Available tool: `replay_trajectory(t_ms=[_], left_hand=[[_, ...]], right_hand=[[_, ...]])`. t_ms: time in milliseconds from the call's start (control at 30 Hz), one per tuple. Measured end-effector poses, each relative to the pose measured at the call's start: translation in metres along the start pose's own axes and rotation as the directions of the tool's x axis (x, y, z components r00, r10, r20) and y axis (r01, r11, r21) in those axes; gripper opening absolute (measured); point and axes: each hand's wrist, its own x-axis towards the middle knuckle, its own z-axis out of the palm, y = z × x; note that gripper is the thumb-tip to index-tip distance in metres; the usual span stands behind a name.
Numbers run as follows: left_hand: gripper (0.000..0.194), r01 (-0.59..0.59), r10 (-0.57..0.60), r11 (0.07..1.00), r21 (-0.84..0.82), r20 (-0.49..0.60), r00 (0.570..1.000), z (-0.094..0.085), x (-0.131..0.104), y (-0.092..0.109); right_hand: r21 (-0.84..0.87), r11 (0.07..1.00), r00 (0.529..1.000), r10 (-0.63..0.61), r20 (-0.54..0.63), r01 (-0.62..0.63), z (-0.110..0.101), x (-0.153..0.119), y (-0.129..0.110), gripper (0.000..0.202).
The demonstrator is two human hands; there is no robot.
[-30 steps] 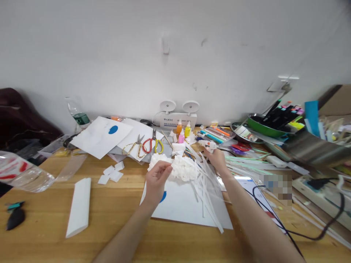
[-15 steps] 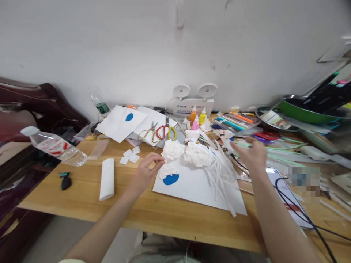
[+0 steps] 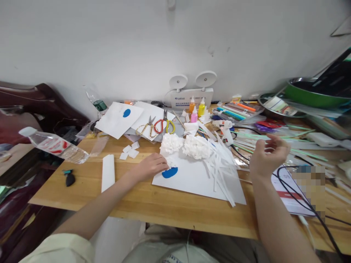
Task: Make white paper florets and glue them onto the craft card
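Note:
Curled fingers of my left hand (image 3: 152,166) touch the left edge of a white sheet (image 3: 192,182), beside a blue oval (image 3: 169,172); what they hold, if anything, is hidden. White crumpled clusters (image 3: 196,147) lie on the sheet's upper part, with long white paper strips (image 3: 219,171) to their right. My right hand (image 3: 270,153) is raised above the right side of the table, fingers apart and bent, holding nothing. Left of it, a white glue gun (image 3: 225,130) rests among the craft supplies.
Scissors (image 3: 165,124), paint bottles (image 3: 194,115) and small white paper squares (image 3: 129,151) lie towards the back. A water bottle (image 3: 57,145) and a folded white strip (image 3: 108,171) are at the left. A phone (image 3: 292,193) with black cables lies at the right.
My right hand has moved right, away from the glue gun. My left hand has turned palm down and now covers much of the small white cluster beside the blue oval. The view has shifted slightly.

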Motion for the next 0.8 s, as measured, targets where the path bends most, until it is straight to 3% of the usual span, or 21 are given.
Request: replay_trajectory(t_ms=[100, 433, 800], left_hand=[[0.019, -0.023, 0.022, 0.999, 0.037, 0.036, 0.999, 0.0018, -0.0006, -0.0025], [0.023, -0.062, 0.055, 0.997, 0.055, 0.124, 0.991, 0.0029, 0.0032, -0.004], [0.019, -0.094, 0.076, 0.988, 0.121, 0.151, 0.986, 0.0029, 0.0022, -0.0036]], right_hand=[[0.026, 0.999, 0.997, -0.025, -0.071, 0.027, 0.0011, -0.0007, -0.002, 0.027], [0.057, 0.998, 0.999, 0.007, -0.036, -0.004, -0.0009, -0.0015, -0.0062, 0.026], [0.093, 0.995, 0.999, 0.026, -0.028, -0.023, -0.0006, -0.0008, -0.0057, 0.024]])
